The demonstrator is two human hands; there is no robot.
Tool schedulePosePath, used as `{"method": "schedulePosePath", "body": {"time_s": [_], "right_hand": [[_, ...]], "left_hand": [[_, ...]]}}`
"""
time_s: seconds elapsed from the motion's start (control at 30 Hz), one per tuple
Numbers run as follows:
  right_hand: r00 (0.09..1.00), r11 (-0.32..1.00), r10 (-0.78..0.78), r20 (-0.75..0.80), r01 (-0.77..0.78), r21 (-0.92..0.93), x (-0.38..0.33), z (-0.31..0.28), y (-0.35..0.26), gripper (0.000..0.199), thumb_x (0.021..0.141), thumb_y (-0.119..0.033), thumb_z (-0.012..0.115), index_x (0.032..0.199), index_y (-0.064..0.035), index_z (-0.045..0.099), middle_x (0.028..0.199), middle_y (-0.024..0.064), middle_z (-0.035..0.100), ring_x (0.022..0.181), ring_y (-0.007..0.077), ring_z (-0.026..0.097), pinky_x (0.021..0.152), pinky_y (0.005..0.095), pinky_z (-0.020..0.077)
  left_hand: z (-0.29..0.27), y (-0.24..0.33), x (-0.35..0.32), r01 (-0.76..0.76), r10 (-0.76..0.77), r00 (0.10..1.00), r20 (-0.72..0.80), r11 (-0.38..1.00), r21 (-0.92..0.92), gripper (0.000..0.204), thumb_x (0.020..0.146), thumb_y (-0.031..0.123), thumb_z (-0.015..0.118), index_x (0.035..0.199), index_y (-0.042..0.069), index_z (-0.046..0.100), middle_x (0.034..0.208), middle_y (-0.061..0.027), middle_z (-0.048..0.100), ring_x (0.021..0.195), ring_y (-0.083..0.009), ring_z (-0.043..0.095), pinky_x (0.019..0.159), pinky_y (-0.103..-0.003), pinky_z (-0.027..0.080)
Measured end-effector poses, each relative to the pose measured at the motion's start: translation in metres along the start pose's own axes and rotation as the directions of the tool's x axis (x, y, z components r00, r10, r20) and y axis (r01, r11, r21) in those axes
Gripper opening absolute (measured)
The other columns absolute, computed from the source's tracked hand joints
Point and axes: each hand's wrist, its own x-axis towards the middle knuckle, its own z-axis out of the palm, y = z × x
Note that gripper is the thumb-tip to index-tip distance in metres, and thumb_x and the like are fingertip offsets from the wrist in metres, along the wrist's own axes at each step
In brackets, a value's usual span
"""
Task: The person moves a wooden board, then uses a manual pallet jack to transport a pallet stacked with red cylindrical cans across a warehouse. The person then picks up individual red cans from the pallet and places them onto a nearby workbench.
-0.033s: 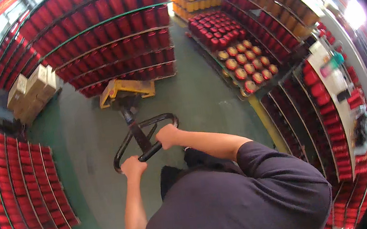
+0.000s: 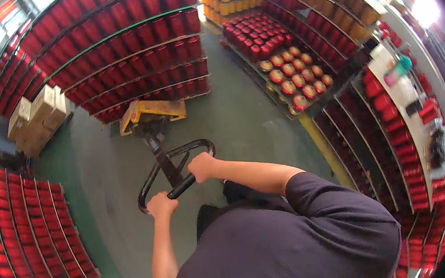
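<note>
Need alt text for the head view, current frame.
A person's left hand and right hand grip the black loop handle of a yellow pallet jack, seen from above. Beyond it stands a tiered stack of red cylinders, with cardboard boxes to its left and gold-topped cans to its right.

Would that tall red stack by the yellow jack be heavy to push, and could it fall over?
The stack is probably heavy, with so many cans packed close. It might wobble if jerked, being several layers tall, though its wide base should help steady it.
</note>
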Motion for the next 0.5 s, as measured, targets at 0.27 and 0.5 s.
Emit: {"method": "schedulePosePath", "body": {"time_s": [0.27, 0.5], "right_hand": [[0.993, 0.995, 0.104, -0.055, -0.104, -0.001, -0.057, 0.031, -0.075, 0.023, 0.064, -0.019, 0.063, 0.085, -0.0138, 0.072, 0.081, 0.0105, 0.070, 0.080, 0.0304, 0.069, 0.063, 0.0441, 0.0523], [0.991, 0.993, 0.119, -0.059, -0.118, 0.032, -0.103, 0.058, -0.123, 0.022, 0.063, -0.022, 0.066, 0.082, -0.0128, 0.074, 0.080, 0.0112, 0.070, 0.080, 0.0308, 0.069, 0.065, 0.0440, 0.0526]], "left_hand": [[0.023, -0.038, -0.066, -0.115, 0.115, 0.992, -0.048, 0.993, 0.004, 0.024, 0.063, 0.019, 0.062, 0.081, 0.009, 0.074, 0.078, -0.0167, 0.070, 0.079, -0.0359, 0.069, 0.069, -0.044, 0.052], [0.043, -0.062, -0.127, -0.153, 0.154, 0.987, -0.040, 0.988, 0.032, 0.023, 0.061, 0.019, 0.062, 0.079, 0.009, 0.073, 0.078, -0.0169, 0.070, 0.079, -0.0361, 0.068, 0.070, -0.044, 0.052]]}}
